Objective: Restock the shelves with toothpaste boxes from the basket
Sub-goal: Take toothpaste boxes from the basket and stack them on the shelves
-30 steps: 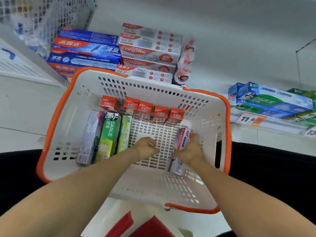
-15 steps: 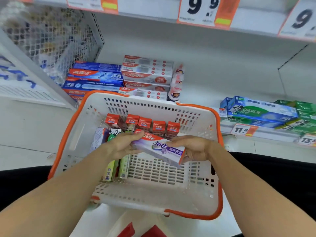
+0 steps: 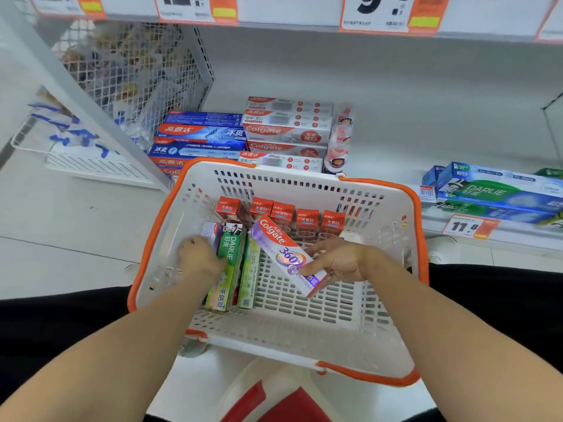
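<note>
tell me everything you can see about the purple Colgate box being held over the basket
The Colgate box is a long, glossy cardboard carton, pale purple with a red band carrying the white Colgate logo and a shiny "360°" mark. It looks closed and undamaged. It lies tilted, its far end pointing up-left toward the red boxes, above the floor of the basket. The right hand grips its near end; the left hand is off it.

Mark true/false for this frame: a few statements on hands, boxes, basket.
1. The right hand holds the purple-and-white Colgate 360 box. True.
2. The left hand is on the shelf. False: it is inside the white plastic basket with orange rim, at the green Darlie box.
3. Five small red boxes stand along the basket's far wall. True.
4. The basket is empty. False: several boxes remain.
</note>
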Demonstrator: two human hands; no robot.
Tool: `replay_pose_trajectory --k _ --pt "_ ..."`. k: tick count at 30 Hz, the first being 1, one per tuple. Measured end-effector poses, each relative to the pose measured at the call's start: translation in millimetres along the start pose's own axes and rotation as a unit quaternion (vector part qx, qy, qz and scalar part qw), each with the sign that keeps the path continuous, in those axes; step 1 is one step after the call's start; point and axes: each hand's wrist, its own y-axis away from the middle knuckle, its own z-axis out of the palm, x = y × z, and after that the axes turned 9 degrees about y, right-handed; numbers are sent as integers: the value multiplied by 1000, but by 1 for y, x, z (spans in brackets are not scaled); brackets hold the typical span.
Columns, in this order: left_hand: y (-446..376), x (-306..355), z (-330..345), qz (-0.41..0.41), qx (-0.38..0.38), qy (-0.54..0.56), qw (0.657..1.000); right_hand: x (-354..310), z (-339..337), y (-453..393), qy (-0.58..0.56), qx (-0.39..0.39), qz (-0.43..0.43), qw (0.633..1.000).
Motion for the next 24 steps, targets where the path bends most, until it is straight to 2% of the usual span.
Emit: replay_pose_trajectory --k 4,9,10,11,13,15,17,20,24 --pt "3 3 1 -64 -37 97 993 9 0 -4 -1 9 19 1000" --pt "5 4 -14 -72 -80 126 986 11 -2 -2 -3 10 14 1000" --pt "3 6 -21 -89 -94 164 978 9 -2 0 -8 6 7 1000" --pt "3 8 -29 -116 -123 237 957 6 -3 2 -15 1 -3 1000" --pt "6 11 -48 -168 -225 390 877 0 -2 4 -33 -14 -25 999" --pt "13 14 -69 -142 -306 450 827 -9 2 6 -45 -32 -52 997" --pt "15 17 -88 -86 -335 504 791 -22 6 8 -48 -41 -91 994" --pt "21 34 -120 -22 -338 564 753 -49 8 22 -62 -32 -164 984" --pt "40 65 -162 20 -329 580 745 -85 11 46 -92 21 -260 961"
